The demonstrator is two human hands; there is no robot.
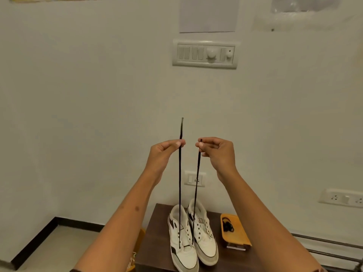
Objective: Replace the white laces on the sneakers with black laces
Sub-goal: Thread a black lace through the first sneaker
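Left hand (167,152) and right hand (216,151) each pinch one end of the black lace (179,193), drawn up taut from the left sneaker (181,250) on the desk (155,242) (bottom eyelets only, I judge); next: level ends, cross-thread upward.

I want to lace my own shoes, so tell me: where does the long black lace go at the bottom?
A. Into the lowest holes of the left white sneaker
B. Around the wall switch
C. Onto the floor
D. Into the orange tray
A: both strands of the long black shoelace, pinched by the left hand and the right hand, run down into the bottom eyelets of the left white-and-black sneaker.
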